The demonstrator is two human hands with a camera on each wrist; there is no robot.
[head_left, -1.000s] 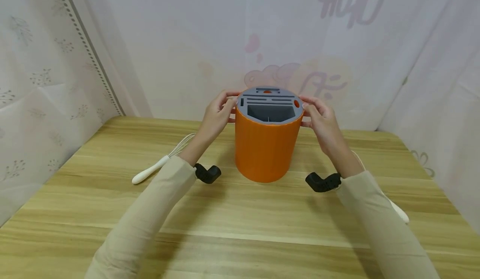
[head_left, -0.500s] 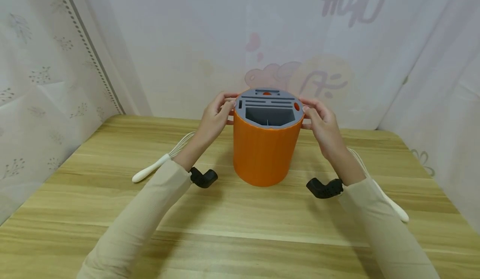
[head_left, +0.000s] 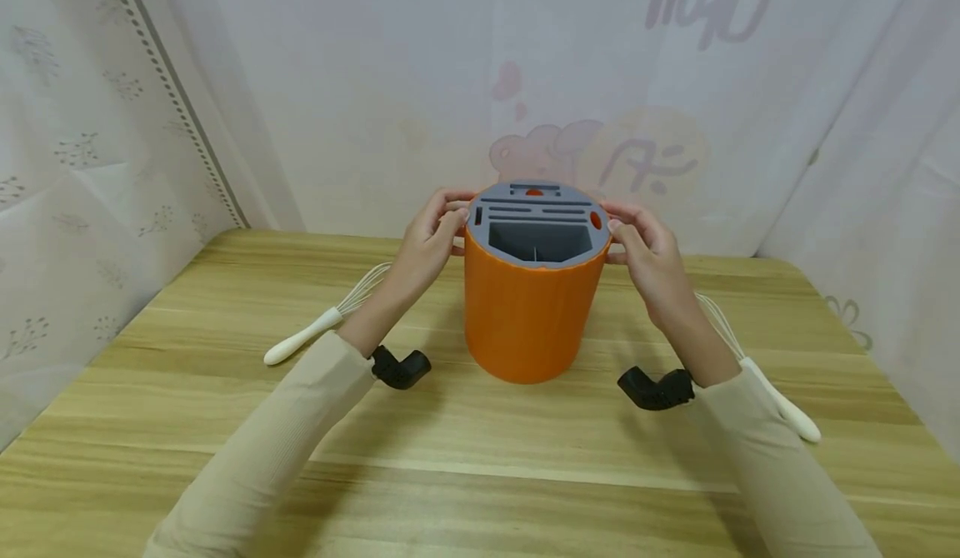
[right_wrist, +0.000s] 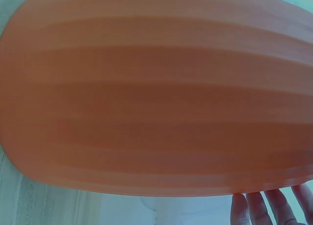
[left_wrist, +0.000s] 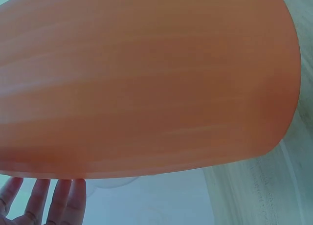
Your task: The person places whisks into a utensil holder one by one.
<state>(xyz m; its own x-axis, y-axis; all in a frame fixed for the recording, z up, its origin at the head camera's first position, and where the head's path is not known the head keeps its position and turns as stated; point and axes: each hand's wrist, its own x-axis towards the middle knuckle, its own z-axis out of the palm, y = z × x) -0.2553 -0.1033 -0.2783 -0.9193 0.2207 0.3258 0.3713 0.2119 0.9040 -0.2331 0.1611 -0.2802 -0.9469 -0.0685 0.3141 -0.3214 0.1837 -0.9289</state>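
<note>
An orange ribbed cylindrical knife block (head_left: 528,325) stands upright at mid-table in the head view. Its grey top (head_left: 555,260) has long slots, small holes and one big divided compartment with nothing in it. My left hand (head_left: 429,237) grips the block's upper left side, thumb at the rim. On the opposite side my right hand (head_left: 651,254) holds it the same way. Orange wall fills most of both wrist views; left fingertips (left_wrist: 62,198) press its edge at lower left, and right fingertips (right_wrist: 259,208) do so at lower right.
A white-handled whisk (head_left: 307,335) lies left of the block, its wires partly behind the left forearm. Another whisk (head_left: 780,400) lies at the right, partly covered by the right arm. A pale printed curtain (head_left: 360,83) hangs behind the wooden table (head_left: 480,466).
The knife block has come slightly toward me, both hands moving with it and keeping their grip. More of the right whisk shows beside my arm. The left whisk stays put.
</note>
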